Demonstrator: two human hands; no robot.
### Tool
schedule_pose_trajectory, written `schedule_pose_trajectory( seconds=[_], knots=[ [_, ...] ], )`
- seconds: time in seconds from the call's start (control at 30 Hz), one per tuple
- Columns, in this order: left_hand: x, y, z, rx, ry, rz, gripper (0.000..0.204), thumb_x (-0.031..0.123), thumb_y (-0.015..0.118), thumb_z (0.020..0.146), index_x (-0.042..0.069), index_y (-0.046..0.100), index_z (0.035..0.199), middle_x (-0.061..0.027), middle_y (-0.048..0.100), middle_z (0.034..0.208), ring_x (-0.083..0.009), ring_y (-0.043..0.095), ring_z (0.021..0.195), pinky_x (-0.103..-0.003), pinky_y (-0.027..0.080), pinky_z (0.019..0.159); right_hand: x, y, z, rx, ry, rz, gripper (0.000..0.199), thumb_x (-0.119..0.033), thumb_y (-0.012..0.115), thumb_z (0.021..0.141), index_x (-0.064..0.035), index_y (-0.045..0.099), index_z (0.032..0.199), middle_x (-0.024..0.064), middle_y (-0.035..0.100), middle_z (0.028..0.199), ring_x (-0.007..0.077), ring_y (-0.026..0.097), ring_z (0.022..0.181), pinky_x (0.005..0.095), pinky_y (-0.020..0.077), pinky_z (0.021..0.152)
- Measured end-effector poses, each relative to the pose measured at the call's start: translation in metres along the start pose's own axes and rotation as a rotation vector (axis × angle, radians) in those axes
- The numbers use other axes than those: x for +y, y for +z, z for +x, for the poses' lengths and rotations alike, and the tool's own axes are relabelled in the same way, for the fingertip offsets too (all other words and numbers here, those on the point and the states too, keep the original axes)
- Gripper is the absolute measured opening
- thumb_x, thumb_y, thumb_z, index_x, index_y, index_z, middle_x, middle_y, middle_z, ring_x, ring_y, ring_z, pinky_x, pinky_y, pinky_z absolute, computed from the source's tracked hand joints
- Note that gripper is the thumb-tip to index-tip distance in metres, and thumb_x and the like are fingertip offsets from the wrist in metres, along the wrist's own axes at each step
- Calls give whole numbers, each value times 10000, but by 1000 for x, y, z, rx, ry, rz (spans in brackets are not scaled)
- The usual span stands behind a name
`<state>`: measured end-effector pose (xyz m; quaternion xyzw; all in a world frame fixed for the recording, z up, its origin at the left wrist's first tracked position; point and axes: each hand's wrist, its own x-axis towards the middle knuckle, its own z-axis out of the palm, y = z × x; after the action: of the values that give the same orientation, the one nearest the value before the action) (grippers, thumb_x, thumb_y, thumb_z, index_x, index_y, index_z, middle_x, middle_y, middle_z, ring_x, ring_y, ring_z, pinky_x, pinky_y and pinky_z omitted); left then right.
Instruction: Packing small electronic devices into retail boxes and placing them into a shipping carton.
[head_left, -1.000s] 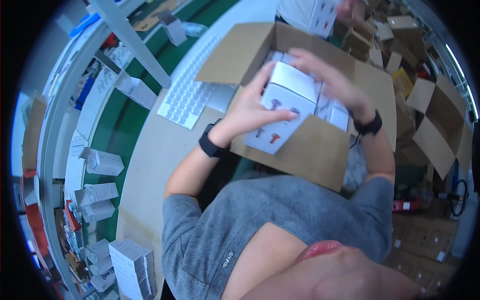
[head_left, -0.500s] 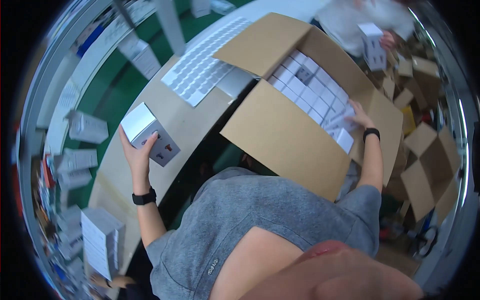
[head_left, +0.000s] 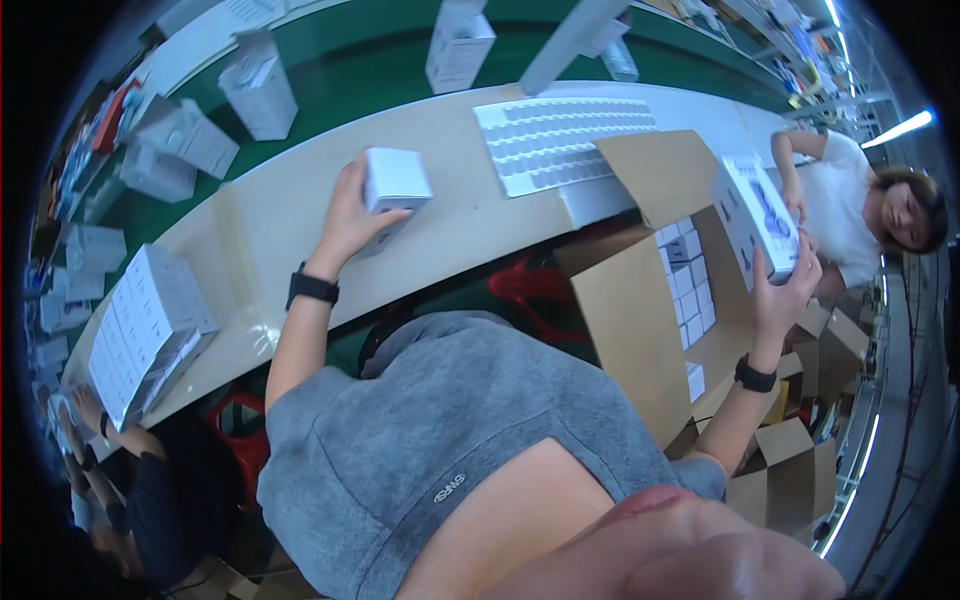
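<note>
My left hand (head_left: 346,218) is closed round a white box (head_left: 398,176) above the pale tabletop, thumb on the near side and fingers at the left. At the right, my right hand (head_left: 786,296) grips the lower end of a white box with a dark printed picture (head_left: 752,215). That box is tilted beside the open cardboard carton (head_left: 632,325). A co-worker's hand (head_left: 793,200) is at the printed box's far edge; whether it touches cannot be made out. Rows of small white boxes (head_left: 686,275) fill part of the carton.
A white tray with rows of hollows (head_left: 560,140) lies on the curved table (head_left: 300,255). Larger white boxes (head_left: 150,335) stand at the left, near another person's arm. Open white boxes (head_left: 258,90) line the green conveyor (head_left: 350,70). A red stool (head_left: 540,290) stands under the table; more cartons (head_left: 780,470) lie right.
My view has swung to the right. My right hand has come up from inside the carton and now holds the printed box, near the co-worker. My left hand still holds its white box.
</note>
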<state>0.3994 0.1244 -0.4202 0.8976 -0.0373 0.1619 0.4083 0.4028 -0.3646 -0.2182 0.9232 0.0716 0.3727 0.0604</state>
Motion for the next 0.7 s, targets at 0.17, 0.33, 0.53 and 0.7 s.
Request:
schedule_pose_trajectory(
  seconds=[0.17,0.33,0.53,0.7],
  knots=[
    [-4,-33,-3,-8,-106,-265,903,220,800,578,1,324,1313,-162,460,1214,-281,474,1095,-361,380,937,-165,13,27,-278,-190,442,538,-319,700,710,-29,528,1129,172,534,1010,329,544,925,362,454,781],
    [-13,-77,-20,34,-191,-902,810,241,765,625,-8,372,1288,-121,494,1209,-203,505,1062,-313,402,906,-275,73,17,-981,-314,129,687,-431,662,718,-65,427,1250,209,510,1124,386,527,996,396,459,812],
    [-16,-98,-31,-118,-164,-1333,708,285,719,675,-31,422,1235,-95,545,1125,-153,530,1011,-272,428,854,-289,27,63,-612,-808,843,913,-376,752,633,-92,273,1357,252,382,1293,392,466,1123,415,420,889],
    [4,-88,-4,-553,-133,-1339,618,297,702,699,-31,470,1169,-88,563,1079,-128,548,972,-261,450,807,-340,7,79,-591,-1005,1130,854,-291,761,626,-87,331,1335,197,424,1285,346,491,1112,384,411,899]
  ],
)
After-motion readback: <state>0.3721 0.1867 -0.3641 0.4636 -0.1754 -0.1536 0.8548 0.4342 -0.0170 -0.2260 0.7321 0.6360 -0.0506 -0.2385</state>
